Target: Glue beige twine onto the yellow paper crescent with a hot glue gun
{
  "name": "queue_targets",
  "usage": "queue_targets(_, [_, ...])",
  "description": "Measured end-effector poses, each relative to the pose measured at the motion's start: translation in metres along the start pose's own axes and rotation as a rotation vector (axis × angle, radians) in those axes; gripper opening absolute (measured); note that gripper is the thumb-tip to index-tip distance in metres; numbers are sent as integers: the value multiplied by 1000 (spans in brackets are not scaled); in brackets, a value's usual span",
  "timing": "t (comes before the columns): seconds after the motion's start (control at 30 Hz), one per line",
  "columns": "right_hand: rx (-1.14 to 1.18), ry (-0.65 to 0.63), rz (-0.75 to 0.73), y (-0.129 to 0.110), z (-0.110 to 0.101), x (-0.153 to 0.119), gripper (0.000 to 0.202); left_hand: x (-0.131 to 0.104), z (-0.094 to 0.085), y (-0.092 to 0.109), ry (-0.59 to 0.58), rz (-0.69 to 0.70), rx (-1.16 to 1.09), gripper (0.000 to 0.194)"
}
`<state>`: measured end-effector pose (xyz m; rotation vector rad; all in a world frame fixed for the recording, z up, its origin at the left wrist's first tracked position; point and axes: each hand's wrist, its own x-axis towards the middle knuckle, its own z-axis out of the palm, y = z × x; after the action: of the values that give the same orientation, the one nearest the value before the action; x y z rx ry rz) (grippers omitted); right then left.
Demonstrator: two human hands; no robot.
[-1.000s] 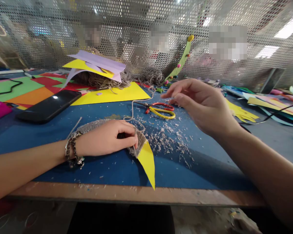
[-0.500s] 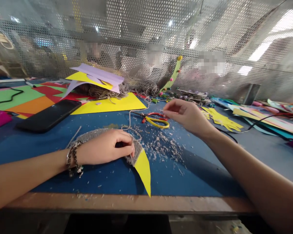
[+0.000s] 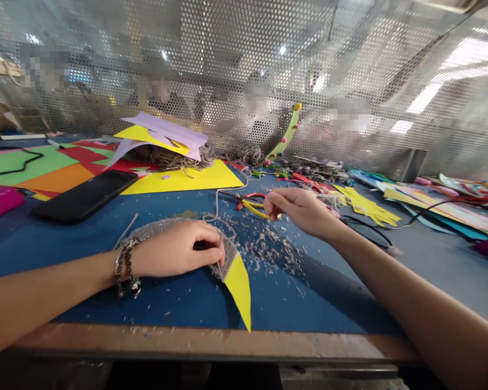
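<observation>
A curved yellow card shape (image 3: 239,290), wrapped in grey yarn (image 3: 229,259) along most of its length, lies near the table's front edge, its pointed yellow tip bare. My left hand (image 3: 179,246) pinches it near the end of the wrapping and covers part of it. Loose yarn (image 3: 217,203) trails from there toward the back. My right hand (image 3: 295,211) has its fingers curled together at the handles of red and yellow scissors (image 3: 254,206), hiding part of them. Whether those fingers hold anything cannot be made out.
Grey clippings (image 3: 274,246) litter the blue table (image 3: 329,309). A black phone (image 3: 87,195) and yellow paper (image 3: 211,177) lie left of centre. Behind stand a yarn heap (image 3: 179,158) and a green pom-pom strip (image 3: 284,138). Yellow cut paper (image 3: 361,206) and a black cable (image 3: 368,230) lie right.
My right hand has moved down and slightly left, over the scissors' handles, and its fingers have curled in. My left hand keeps its hold on the yarn-wrapped card. The view has shifted slightly.
</observation>
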<state>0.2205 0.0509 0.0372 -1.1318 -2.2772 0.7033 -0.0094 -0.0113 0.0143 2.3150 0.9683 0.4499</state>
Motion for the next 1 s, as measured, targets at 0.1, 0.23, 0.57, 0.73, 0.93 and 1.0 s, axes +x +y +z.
queue_targets(0.1, [-28, -23, 4, -3, 2, -1, 30, 0, 0, 0, 4, 13, -15, 22])
queue_targets(0.23, [18, -37, 19, -4, 2, -2, 18, 1, 0, -1, 5, 18, -20, 23])
queue_targets(0.57, [-239, -48, -153, -8, -10, -2, 23, 1, -3, 0, -32, -26, -45, 23])
queue_targets(0.73, [-380, -114, -15, -15, -18, -7, 19, 1, -5, -1, -55, -49, -65, 22])
queue_targets(0.93, [-481, -75, -94, -21, -24, -6, 37, 1, -4, 0, -50, -52, -62, 21])
queue_targets(1.0, [-458, -62, -193, -18, -21, -5, 31, 1, -4, 0, -53, -56, -68, 21])
